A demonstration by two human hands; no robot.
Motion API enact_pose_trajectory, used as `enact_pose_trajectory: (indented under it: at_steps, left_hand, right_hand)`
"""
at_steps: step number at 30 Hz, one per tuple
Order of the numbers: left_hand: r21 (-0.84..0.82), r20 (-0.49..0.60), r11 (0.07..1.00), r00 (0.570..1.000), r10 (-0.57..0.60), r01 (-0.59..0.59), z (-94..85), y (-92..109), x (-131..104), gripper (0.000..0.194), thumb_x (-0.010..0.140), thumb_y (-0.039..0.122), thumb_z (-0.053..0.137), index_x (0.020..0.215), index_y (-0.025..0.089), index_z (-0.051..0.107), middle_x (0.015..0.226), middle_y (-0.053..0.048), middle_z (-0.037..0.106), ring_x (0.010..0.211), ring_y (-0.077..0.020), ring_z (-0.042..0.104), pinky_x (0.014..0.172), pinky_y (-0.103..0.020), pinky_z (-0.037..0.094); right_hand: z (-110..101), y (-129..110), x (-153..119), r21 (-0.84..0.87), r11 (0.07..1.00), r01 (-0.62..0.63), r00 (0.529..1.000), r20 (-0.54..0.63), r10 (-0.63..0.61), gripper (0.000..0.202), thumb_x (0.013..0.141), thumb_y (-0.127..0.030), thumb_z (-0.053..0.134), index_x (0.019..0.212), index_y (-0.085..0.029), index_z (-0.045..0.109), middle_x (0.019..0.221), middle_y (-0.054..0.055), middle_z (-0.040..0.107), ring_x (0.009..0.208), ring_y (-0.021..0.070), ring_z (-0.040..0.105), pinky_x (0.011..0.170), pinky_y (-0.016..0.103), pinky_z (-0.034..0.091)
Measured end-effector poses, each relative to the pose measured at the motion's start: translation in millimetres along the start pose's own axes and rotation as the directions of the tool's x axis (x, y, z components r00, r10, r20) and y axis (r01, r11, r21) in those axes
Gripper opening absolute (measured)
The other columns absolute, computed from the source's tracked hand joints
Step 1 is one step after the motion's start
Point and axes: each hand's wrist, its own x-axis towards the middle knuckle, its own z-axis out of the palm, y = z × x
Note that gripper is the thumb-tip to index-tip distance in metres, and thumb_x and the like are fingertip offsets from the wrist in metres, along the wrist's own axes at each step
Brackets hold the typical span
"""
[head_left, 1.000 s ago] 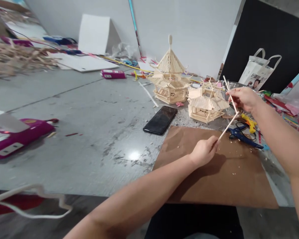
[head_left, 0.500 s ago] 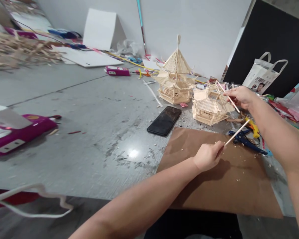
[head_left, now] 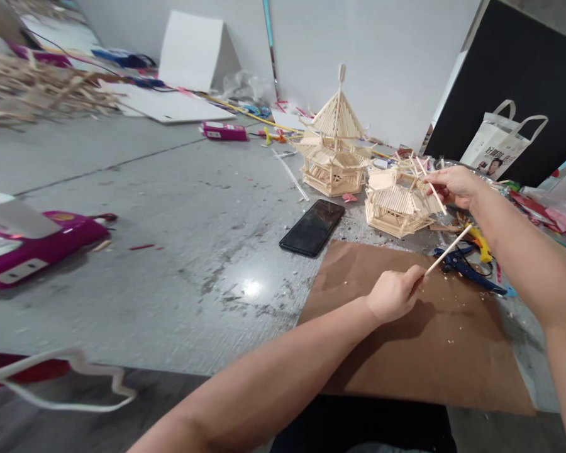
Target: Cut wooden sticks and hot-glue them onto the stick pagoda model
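My left hand (head_left: 396,293) is closed on the lower end of a thin wooden stick (head_left: 448,250), which slants up to the right over the brown paper sheet (head_left: 382,358). Farther back, my right hand (head_left: 455,185) pinches another thin wooden stick (head_left: 438,196). That hand is beside the right rim of a low, roofless wooden-stick pavilion model (head_left: 399,204); whether the stick touches the model I cannot tell. Behind and to the left stands a taller pagoda model (head_left: 334,141) of similar sticks, with a pointed roof and spire.
A black phone (head_left: 312,228) lies left of the paper. Blue pliers-like cutters (head_left: 471,274) and a yellow-handled tool (head_left: 482,245) lie at its right edge. Purple power strips (head_left: 42,245), a heap of sticks (head_left: 38,91) and a white tote bag (head_left: 493,145) are farther out.
The stick in my right hand has tilted a little, its lower end shifting left toward the low model. My left hand and its stick stay nearly where they were.
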Motion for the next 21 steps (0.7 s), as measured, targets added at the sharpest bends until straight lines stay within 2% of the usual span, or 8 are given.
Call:
enact_pose_trajectory:
  at_steps: [11,21]
  left_hand:
    - [0.007,-0.019,1.0,1.0,0.001,-0.001,-0.7,0.4,0.0,0.021,0.09,0.029,0.031,0.09,0.019,0.049,0.065,-0.002,0.063,0.055,-0.0135,0.058,0.054,-0.023,0.04]
    - [0.014,-0.027,1.0,1.0,0.009,-0.008,0.1,-2.1,-0.7,0.021,0.09,0.028,0.032,0.09,0.019,0.05,0.065,-0.002,0.063,0.055,-0.0137,0.058,0.053,-0.023,0.039]
  right_hand:
    - [-1.0,1.1,4.4,0.022,0.998,0.055,0.998,-0.016,-0.055,0.009,0.072,-0.018,0.069,0.071,-0.011,0.063,0.048,0.002,0.058,0.03,0.0062,0.043,0.031,0.021,0.035]
    - [-0.8,-5.4,0.1,0.061,0.997,-0.053,0.999,-0.008,0.054,0.01,0.075,-0.012,0.061,0.066,-0.011,0.062,0.045,0.003,0.058,0.031,0.0049,0.04,0.03,0.017,0.032]
